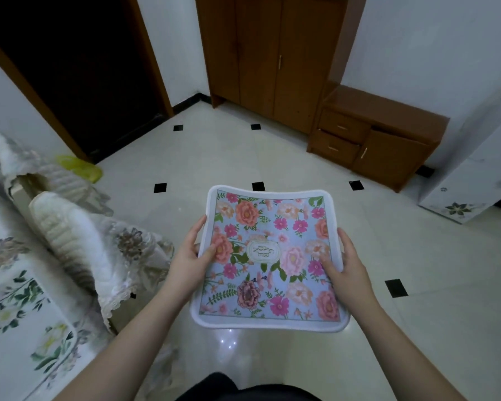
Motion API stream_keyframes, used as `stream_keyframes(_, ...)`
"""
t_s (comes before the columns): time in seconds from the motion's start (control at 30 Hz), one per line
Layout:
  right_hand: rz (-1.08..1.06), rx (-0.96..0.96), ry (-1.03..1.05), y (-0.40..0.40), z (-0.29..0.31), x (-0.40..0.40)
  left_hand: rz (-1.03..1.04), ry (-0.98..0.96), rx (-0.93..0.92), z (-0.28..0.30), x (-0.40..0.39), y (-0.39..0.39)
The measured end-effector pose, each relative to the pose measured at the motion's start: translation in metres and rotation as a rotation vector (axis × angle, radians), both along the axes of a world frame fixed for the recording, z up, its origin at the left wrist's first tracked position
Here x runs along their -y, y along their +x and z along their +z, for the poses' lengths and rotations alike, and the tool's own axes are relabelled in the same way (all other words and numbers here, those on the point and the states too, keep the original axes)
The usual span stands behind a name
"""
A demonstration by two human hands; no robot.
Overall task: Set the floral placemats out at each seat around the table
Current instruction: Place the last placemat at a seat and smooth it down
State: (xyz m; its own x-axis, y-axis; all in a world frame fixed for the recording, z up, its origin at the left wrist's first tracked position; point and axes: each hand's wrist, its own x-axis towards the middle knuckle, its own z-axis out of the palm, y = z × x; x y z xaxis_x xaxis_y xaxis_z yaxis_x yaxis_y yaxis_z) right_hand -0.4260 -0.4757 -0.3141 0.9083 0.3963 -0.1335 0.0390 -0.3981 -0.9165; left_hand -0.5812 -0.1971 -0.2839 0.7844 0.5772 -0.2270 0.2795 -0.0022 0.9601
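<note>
While both hands are gripping it, we're seeing the floral placemat point(268, 257) held flat in the air above the tiled floor point(214, 157), print side up. Head view: left hand point(187, 253) is pinching the mat's left edge, thumb on top, fingers curled under. Right hand point(346, 266) is pinching the right edge, thumb on the print, fingers wrapping the rim. Mat is spanning between the two sets of fingers, sagging slightly. Left of the left fingers, a table with floral cloth point(18, 285) and a covered chair point(70, 227) are showing. Beyond the fingertips, a wooden cabinet point(272, 53) is standing.
</note>
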Motion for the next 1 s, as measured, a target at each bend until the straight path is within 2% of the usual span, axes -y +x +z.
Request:
stream_keyframes(0.3,0.112,0.031,-0.027,0.069,0.006,-0.118,0.113,0.005,0.007,-0.003,-0.098,0.038)
stream_keyframes(0.63,0.2,0.127,-0.039,0.135,0.03,-0.265,0.138,0.073,0.014,0.033,-0.23,0.075)
stream_keyframes(1.0,0.351,0.123,-0.024,0.212,0.034,-0.373,0.298,0.019,0.028,0.026,-0.307,0.12)
